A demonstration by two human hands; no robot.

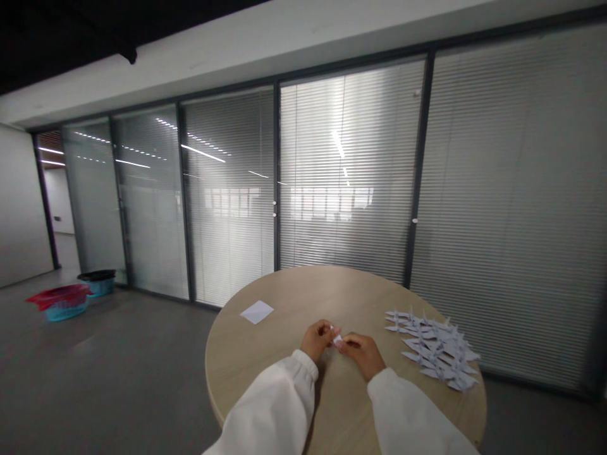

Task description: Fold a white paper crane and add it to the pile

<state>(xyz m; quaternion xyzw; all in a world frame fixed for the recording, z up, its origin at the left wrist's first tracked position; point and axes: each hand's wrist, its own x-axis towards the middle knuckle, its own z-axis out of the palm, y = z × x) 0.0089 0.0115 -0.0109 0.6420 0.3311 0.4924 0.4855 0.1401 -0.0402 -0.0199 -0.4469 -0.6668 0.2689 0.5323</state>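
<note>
Item: my left hand (318, 339) and my right hand (361, 354), both nearly closed, fingertips together, pinching one small folded piece of white paper (337, 340) between them, just over the round wooden desk (341, 291). Item: one loose square white sheet (257, 311) on the desk, at ten o'clock. Item: a heap of folded paper cranes (439, 349), at three o'clock. Item: on the floor, at nine o'clock, a red-and-teal basket (61, 303) and a black-rimmed blue bin (97, 282).
</note>
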